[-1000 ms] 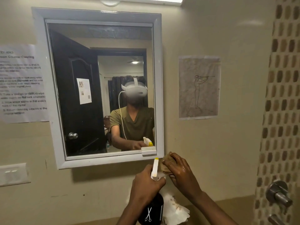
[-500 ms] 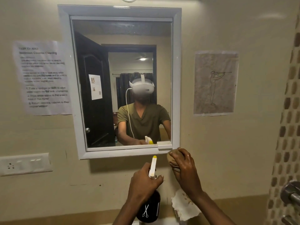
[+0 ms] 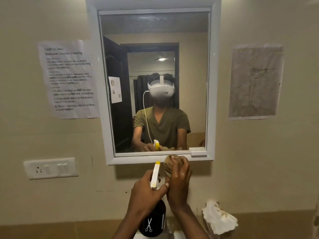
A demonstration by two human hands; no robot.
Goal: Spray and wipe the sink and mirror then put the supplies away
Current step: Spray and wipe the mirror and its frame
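A person stands before a white-framed wall mirror (image 3: 213,83), both hands raised just below its lower edge. The left hand (image 3: 146,194) is curled round the neck of a dark spray bottle (image 3: 152,219) marked with a white scissors symbol, its white sprayer head with yellow nozzle (image 3: 155,173) pointing up toward the glass. The right hand (image 3: 178,183), visibly wet, grips a balled tan cloth (image 3: 168,163) against the wall right under the mirror frame, just beside the nozzle. The mirror reflects the person in an olive T-shirt and white headset, with a dark door open behind. A printed instruction sheet (image 3: 69,78) hangs left of the mirror, above a white switch plate (image 3: 51,168); a line drawing on paper (image 3: 255,81) hangs to the right. A crumpled, stained white paper (image 3: 219,218) lies at lower right.
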